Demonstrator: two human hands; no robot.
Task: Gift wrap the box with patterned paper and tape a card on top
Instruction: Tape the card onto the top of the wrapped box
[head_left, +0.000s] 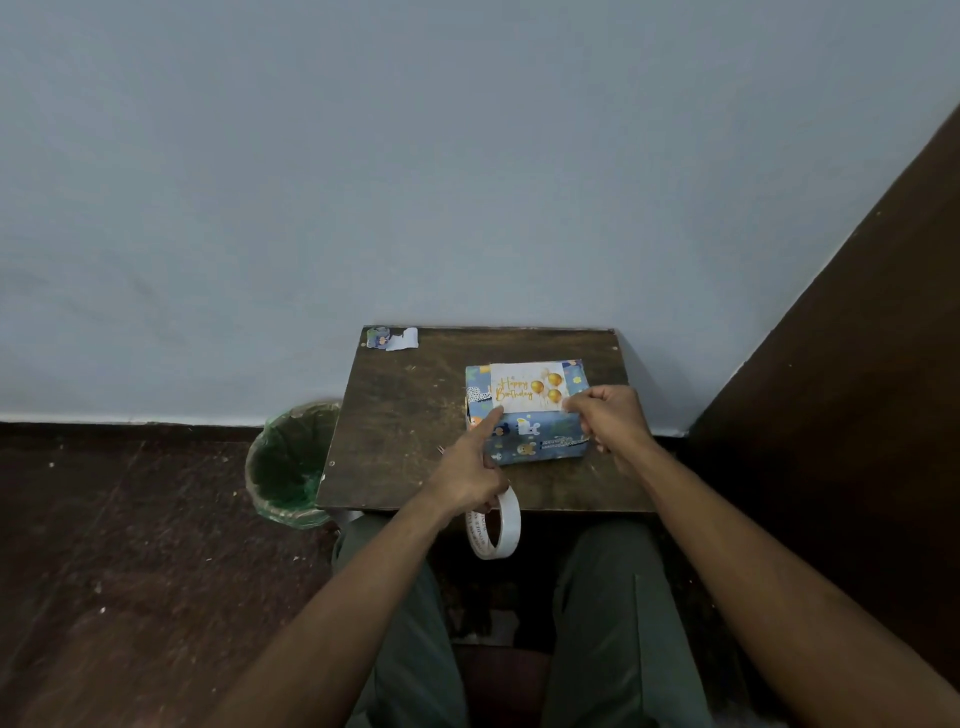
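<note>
- Blue patterned-paper wrapped box (530, 434) sits near the dark wooden table's (405, 415) right edge, white birthday card (527, 388) on top.
- Left hand (467, 467) grip curls round a white tape roll (496, 525), forefinger pressing the card's corner.
- Right hand (610, 415) pinches the card's right edge; its fingertips are hidden.

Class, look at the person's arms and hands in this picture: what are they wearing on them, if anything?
Both forearms are bare right up to the picture's lower edge, so no sleeves show. The left hand and the right hand wear no gloves, and no watch, bracelet or ring can be made out. The only clothing in view is dark green trousers on the legs below.
</note>
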